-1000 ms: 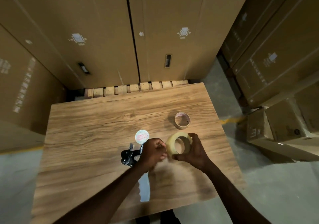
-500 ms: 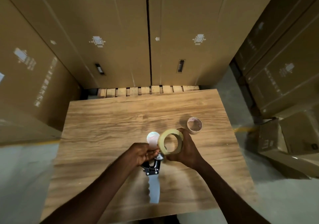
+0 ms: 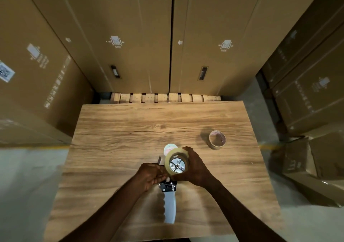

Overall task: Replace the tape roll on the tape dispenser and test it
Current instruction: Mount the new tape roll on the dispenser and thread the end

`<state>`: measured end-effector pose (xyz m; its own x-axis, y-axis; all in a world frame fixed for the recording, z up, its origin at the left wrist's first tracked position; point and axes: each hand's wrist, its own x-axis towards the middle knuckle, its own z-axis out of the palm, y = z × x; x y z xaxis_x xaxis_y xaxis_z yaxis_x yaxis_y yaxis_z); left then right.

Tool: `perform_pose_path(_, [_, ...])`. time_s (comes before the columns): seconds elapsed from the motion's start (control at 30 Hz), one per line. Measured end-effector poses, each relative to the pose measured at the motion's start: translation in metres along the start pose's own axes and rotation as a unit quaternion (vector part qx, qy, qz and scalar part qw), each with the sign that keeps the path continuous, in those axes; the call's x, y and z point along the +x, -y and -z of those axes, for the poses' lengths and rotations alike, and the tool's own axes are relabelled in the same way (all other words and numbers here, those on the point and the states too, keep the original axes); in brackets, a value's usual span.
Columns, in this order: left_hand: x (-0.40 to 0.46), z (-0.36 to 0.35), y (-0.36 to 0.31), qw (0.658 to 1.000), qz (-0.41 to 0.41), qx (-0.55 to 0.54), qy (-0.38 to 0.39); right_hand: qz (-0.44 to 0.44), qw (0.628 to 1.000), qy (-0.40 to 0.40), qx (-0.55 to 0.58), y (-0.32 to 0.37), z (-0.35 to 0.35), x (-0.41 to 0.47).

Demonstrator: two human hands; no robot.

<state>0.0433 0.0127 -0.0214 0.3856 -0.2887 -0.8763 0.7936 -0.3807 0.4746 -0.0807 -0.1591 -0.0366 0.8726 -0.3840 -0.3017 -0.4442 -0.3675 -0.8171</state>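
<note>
The tape dispenser [image 3: 169, 207] lies on the wooden table [image 3: 115, 148] with its pale grey handle pointing toward me. A full roll of clear tape [image 3: 168, 158] sits around the dispenser's metal hub. My right hand [image 3: 195, 167] grips this roll from the right side. My left hand [image 3: 151, 175] holds the dispenser's frame just left of the hub. A small round white and pink disc [image 3: 169, 148] shows just beyond the roll. The empty brown cardboard tape core [image 3: 217, 140] lies on the table to the right, apart from both hands.
Tall cardboard boxes [image 3: 130, 36] stand close behind the table on a wooden pallet [image 3: 163, 97]. More boxes [image 3: 307, 92] are stacked to the right, and a smaller box [image 3: 301, 159] sits on the floor by the table's right edge.
My right hand has brought the tape roll down from the air onto the dispenser's hub. The dispenser's handle now points toward me. My left hand stays on the frame.
</note>
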Motion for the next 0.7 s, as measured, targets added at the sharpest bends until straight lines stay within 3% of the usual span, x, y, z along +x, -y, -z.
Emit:
perform_pose_path(0.17, [-0.005,0.010,0.013,0.993,-0.081,0.084,-0.007,-0.006,1.000,0.012,0.002,0.001,-0.005,0.005])
perform_pose_path(0.27, [-0.006,0.009,0.019,0.965,-0.171,0.189,-0.053,-0.029,0.999,0.013,0.034,0.003,-0.004,0.005])
perform_pose_path(0.4, [0.002,0.010,0.025,0.937,-0.237,0.243,-0.084,-0.149,0.962,-0.005,0.227,0.007,-0.002,0.002])
perform_pose_path(0.57, [0.005,0.011,0.024,0.904,-0.261,0.331,-0.073,-0.246,0.920,-0.018,0.303,0.002,0.002,0.003])
perform_pose_path(0.7, [0.006,0.011,0.016,0.927,-0.194,0.318,-0.044,-0.264,0.915,-0.001,0.304,-0.001,0.006,0.005])
